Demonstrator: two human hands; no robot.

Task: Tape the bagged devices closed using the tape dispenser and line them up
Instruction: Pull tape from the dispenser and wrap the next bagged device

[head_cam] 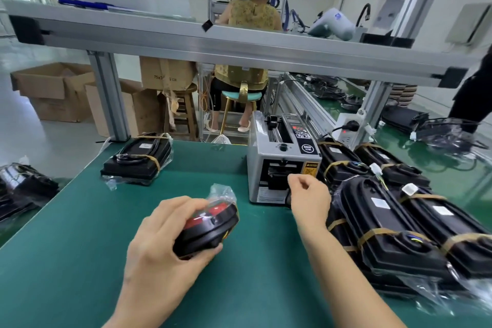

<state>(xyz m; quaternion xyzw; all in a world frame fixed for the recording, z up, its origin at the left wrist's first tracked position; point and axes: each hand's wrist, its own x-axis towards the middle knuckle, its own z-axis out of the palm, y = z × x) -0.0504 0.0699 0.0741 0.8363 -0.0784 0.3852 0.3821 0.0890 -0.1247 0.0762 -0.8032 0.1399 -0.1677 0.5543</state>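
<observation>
Green matting covers the table (pixel 80 221) in front of us, under an aluminium frame rail (pixel 213 42). To our right lies a row of bagged devices (pixel 399 234), black ribbed housings in clear plastic strapped with tan tape, each with a small white label too blurred to read; the nearest ones are cut off by the picture's edge. One more taped bagged device (pixel 138 160) lies apart at the far left of the table, its label also unreadable. A cardboard box (pixel 166 72) behind the table reads "75x3… cm", the middle hidden by a strap. The grey tape dispenser (pixel 282 165) stands at the table's far edge, just beside the row; we see a yellow warning sticker and a round black sticker on it, but no wording we can make out. Our left hand (pixel 162 242) has its grip wrapped round a black and red device in a loose bag (pixel 210 224), tilted above the table. Our right hand (pixel 308 194) sits at the dispenser's mouth with its fingers curled; we cannot tell whether its grip pinches tape.
</observation>
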